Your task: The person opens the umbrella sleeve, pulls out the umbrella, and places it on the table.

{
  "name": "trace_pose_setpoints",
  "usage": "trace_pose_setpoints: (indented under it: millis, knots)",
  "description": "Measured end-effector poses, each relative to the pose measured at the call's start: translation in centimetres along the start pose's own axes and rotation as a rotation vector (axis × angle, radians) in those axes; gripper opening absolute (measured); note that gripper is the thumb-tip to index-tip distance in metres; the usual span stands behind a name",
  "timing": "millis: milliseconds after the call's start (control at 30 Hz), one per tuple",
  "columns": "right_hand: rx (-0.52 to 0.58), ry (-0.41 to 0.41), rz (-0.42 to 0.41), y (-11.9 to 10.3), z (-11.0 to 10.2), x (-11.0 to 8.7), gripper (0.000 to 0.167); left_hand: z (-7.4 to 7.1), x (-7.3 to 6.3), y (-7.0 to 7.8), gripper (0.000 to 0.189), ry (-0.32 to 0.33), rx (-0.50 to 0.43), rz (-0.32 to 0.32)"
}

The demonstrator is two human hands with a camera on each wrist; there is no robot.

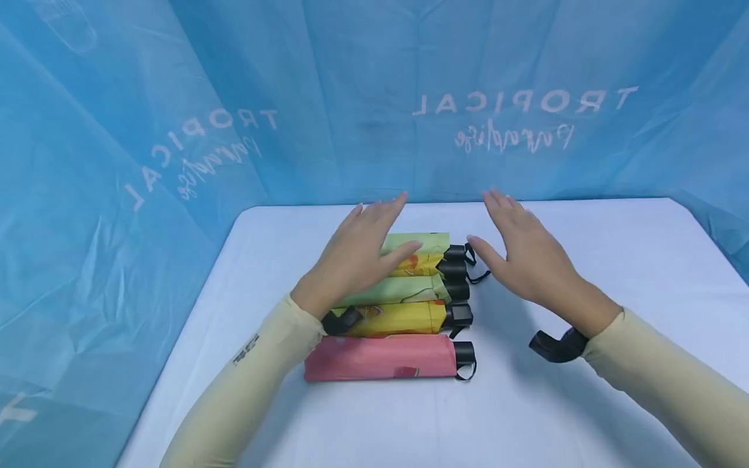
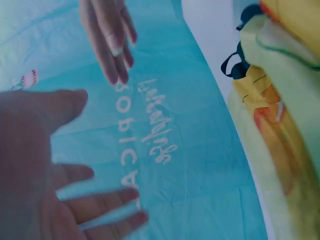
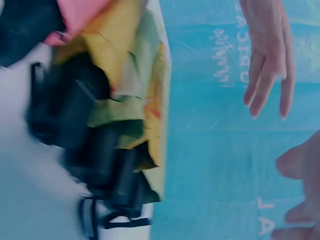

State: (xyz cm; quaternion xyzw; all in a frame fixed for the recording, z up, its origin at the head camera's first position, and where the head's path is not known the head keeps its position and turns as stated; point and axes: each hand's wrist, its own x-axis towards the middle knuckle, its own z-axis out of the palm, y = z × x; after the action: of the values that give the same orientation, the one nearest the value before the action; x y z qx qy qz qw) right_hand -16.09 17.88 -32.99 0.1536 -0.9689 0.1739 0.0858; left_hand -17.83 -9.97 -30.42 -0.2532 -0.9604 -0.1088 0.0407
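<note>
Several folded umbrellas lie side by side on the white table, black handles to the right. Nearest me is a pink umbrella (image 1: 380, 357); behind it come a yellow umbrella (image 1: 409, 318), a green umbrella (image 1: 404, 290), another yellow umbrella (image 1: 427, 264) and a farther green umbrella (image 1: 430, 242). My left hand (image 1: 359, 253) hovers over their left part, fingers extended and thumb spread, partly hiding them. To the right of the handles, my right hand (image 1: 529, 253) is held up with fingers straight. Both hands hold nothing. In the right wrist view the black handles (image 3: 85, 145) look blurred.
The white table (image 1: 620, 260) extends on both sides of the umbrellas. A blue sheet (image 1: 363, 97) printed with white lettering hangs behind the table and along its left. Black wrist straps (image 1: 558, 346) show at both cuffs. Thin black cord loops (image 1: 480, 277) stick out from the handles.
</note>
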Motion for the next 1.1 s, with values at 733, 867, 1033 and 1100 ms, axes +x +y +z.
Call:
trace_pose_setpoints:
  millis: [733,867,1033,1100]
  knots:
    - [0.82,0.018,-0.087,0.2,6.9,-11.8,0.036,5.4,-13.6,-3.4,0.036,-0.035,-0.858,0.161]
    - [0.922,-0.028,-0.073,0.9,7.8,-11.6,0.036,6.3,-14.0,-4.3,0.038,-0.003,-0.895,0.139]
    - [0.997,-0.094,-0.063,1.4,8.8,-11.7,0.037,6.9,-14.5,-5.5,0.039,0.007,-0.901,0.1]
    - [1.015,-0.126,-0.059,1.4,9.1,-11.8,0.038,7.1,-14.7,-5.8,0.038,-0.001,-0.892,0.097]
